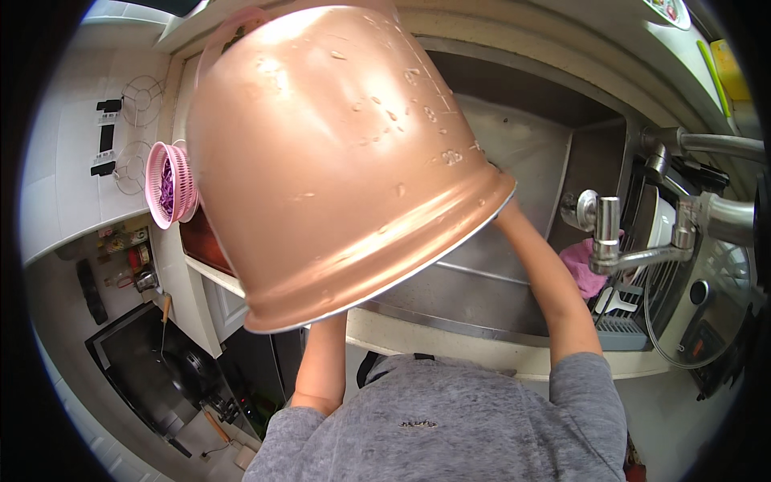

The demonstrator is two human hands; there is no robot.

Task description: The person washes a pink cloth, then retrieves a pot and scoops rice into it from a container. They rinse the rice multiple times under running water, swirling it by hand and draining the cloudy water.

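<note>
A large copper-coloured metal pot (337, 156), wet with drops, is held up tilted close before me and fills much of the view. Its pale rim faces down towards my chest. My left forearm reaches in behind the lower rim, and that hand is hidden by the pot. At the rim's right end my right forearm passes behind it too, hiding the right hand. Beneath and to the right lies a stainless steel sink (512, 132). Part of a translucent pink container (232, 36) shows behind the pot's upper left.
A metal tap (638, 256) juts over the sink's right side, beside a pink cloth (581, 265) and a dish rack (623, 328). Leftward, a pink colander (155, 187) holds shredded purple cabbage. A frying pan (193, 373) is on the cooktop at lower left.
</note>
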